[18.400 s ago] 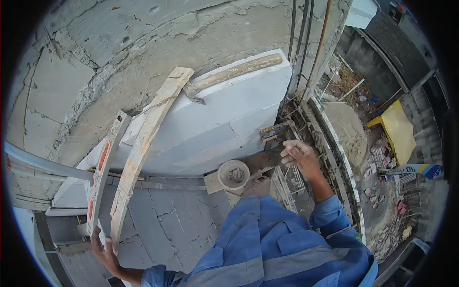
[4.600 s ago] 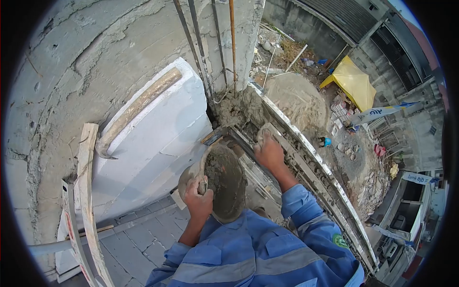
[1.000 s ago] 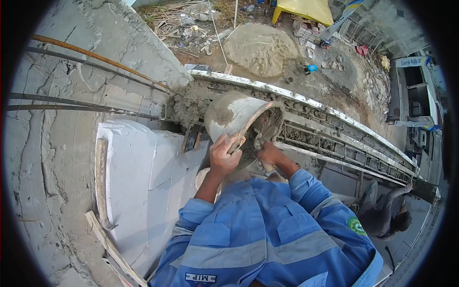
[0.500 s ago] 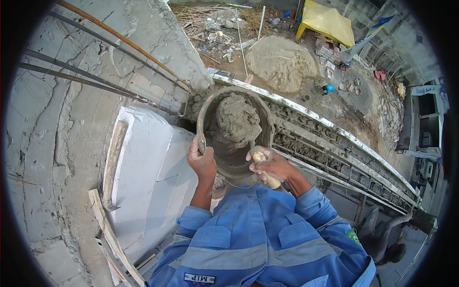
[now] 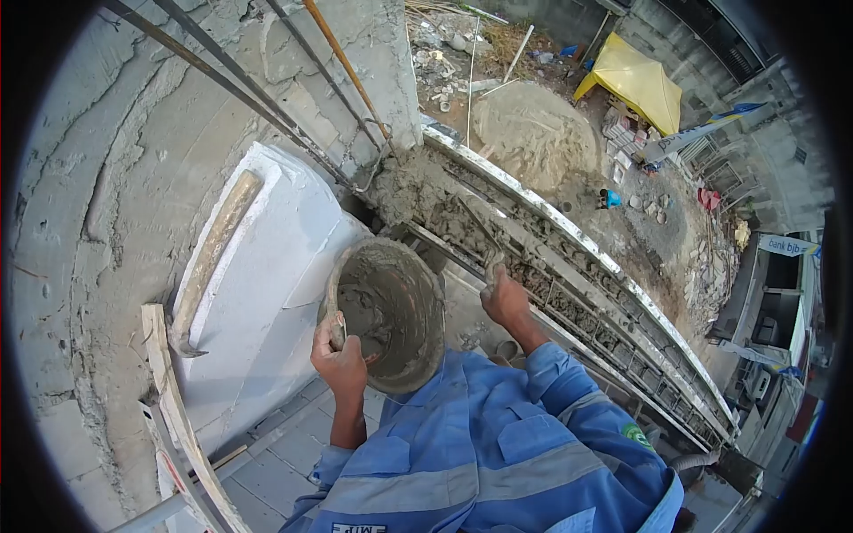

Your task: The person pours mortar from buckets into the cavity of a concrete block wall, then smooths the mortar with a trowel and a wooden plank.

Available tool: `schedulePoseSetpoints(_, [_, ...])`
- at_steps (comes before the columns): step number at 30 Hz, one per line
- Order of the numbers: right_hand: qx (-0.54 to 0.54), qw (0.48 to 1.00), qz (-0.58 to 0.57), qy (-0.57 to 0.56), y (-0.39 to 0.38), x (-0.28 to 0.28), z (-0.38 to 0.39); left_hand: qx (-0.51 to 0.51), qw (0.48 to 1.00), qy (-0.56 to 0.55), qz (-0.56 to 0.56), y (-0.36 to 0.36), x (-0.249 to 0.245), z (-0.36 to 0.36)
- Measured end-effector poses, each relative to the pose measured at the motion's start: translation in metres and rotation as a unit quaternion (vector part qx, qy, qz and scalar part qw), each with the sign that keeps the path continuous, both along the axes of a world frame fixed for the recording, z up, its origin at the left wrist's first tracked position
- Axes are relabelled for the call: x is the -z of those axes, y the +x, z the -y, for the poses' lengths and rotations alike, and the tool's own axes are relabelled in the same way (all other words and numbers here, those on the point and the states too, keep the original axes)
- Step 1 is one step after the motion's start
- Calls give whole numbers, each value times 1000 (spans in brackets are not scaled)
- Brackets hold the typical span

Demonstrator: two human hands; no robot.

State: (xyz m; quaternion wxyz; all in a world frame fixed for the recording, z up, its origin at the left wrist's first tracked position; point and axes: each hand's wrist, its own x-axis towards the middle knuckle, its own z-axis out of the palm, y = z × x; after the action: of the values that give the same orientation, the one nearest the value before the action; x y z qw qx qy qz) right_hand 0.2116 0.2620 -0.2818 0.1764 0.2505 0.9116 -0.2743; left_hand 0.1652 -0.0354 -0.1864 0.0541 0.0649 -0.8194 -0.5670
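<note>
My left hand (image 5: 341,360) is closed on the rim of a mortar-caked bucket (image 5: 418,306), which tilts against the front of my blue jacket. Some wet grey mortar (image 5: 362,306) lies at the bottom of the bucket. My right hand (image 5: 506,300) grips a trowel (image 5: 481,220), its blade reaching over the long formwork trough (image 5: 569,253) and close over the mortar there. Fresh mortar (image 5: 410,188) is heaped at the trough's near end, beside the wall.
A hammer (image 5: 213,258) lies on white foam blocks (image 5: 275,222) to the left. Steel bars (image 5: 235,80) slant down to the trough's end. Wooden strips (image 5: 182,417) lean at lower left. Far below are a sand pile (image 5: 533,133) and a yellow canopy (image 5: 633,80).
The trowel has left the bucket with its big lump of mortar and swung out over the trough. The bucket has moved down and left, tilting, and holds less mortar.
</note>
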Motion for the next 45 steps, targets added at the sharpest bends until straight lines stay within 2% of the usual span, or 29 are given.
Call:
schedulePoseSetpoints(2, [20,1000,-2,-8,29,-8,9,-17,1000,16,14,11,-4,3])
schedulePoseSetpoints(4, [6,993,-111,-35,47,-23,0,-6,997,59,43,1,-16,-11])
schedulePoseSetpoints(6, [1,990,-141,-23,56,-50,-9,30,997,75,20,-10,-15,-26])
schedulePoseSetpoints(8, [-89,979,-182,-7,67,-76,-14,71,994,79,6,-17,-14,-38])
schedulePoseSetpoints(9, [-83,980,-183,-10,65,-96,-13,106,992,65,-22,-24,-13,-48])
schedulePoseSetpoints(11, [-147,984,-74,72,46,-130,-18,159,985,52,-53,-42,-8,-66])
schedulePoseSetpoints(13, [-129,982,-2,140,18,-131,-22,212,967,138,-28,-59,0,-86])
schedulePoseSetpoints(14, [-121,983,1,139,2,-129,-24,233,962,138,-27,-67,5,-97])
schedulePoseSetpoints(16, [-91,988,-13,126,-32,-104,-23,306,949,63,-47,-81,19,-114])
schedulePoseSetpoints(17, [-66,991,-33,114,-49,-85,-16,322,943,81,-5,-93,26,-114])
schedulePoseSetpoints(19, [-14,994,-55,93,-68,-72,16,349,935,66,-22,-104,20,-120])
schedulePoseSetpoints(21, [-130,976,-79,157,-65,-64,44,361,931,54,-32,-108,19,-125])
schedulePoseSetpoints(22, [-127,977,-77,153,-57,-60,55,356,931,48,-58,-110,19,-125])
schedulePoseSetpoints(24, [-254,944,-24,210,-44,-59,70,354,931,40,-82,-111,18,-122])
schedulePoseSetpoints(25, [-253,944,-23,212,-41,-58,62,353,932,40,-80,-107,18,-123])
schedulePoseSetpoints(27, [-317,937,59,134,-33,-74,35,344,935,30,-86,-96,7,-131])
schedulePoseSetpoints(28, [-313,938,59,137,-32,-84,22,347,933,33,-89,-97,3,-137])
schedulePoseSetpoints(30, [-134,982,-26,129,-33,-113,-2,363,925,-12,-110,-93,-1,-145])
schedulePoseSetpoints(31, [-135,982,-22,128,-39,-110,-12,374,924,-40,-67,-92,-7,-146])
schedulePoseSetpoints(32, [-105,986,-20,130,-48,-105,-23,377,923,-41,-66,-90,-4,-147])
schedulePoseSetpoints(34, [-68,988,-21,134,-46,-82,-19,413,895,-27,-165,-87,3,-154])
schedulePoseSetpoints(36, [-10,998,-6,65,-31,-44,12,420,894,-15,-154,-89,1,-162])
schedulePoseSetpoints(37, [-9,998,-5,67,-24,-45,14,390,911,4,-130,-89,3,-162])
schedulePoseSetpoints(38, [-65,996,16,61,-15,-49,18,362,926,22,-103,-87,6,-159])
schedulePoseSetpoints(39, [-116,991,35,54,-10,-61,19,375,921,4,-103,-85,7,-156])
schedulePoseSetpoints(40, [-113,992,34,53,-8,-73,11,377,920,2,-104,-84,8,-155])
schedulePoseSetpoints(42, [-142,989,24,45,-8,-109,-18,399,897,-33,-184,-71,2,-150])
schedulePoseSetpoints(43, [-145,988,27,38,-8,-104,-28,398,899,-37,-179,-65,3,-145])
schedulePoseSetpoints(45, [-77,994,14,73,-6,-89,-51,417,892,-20,-175,-58,6,-144])
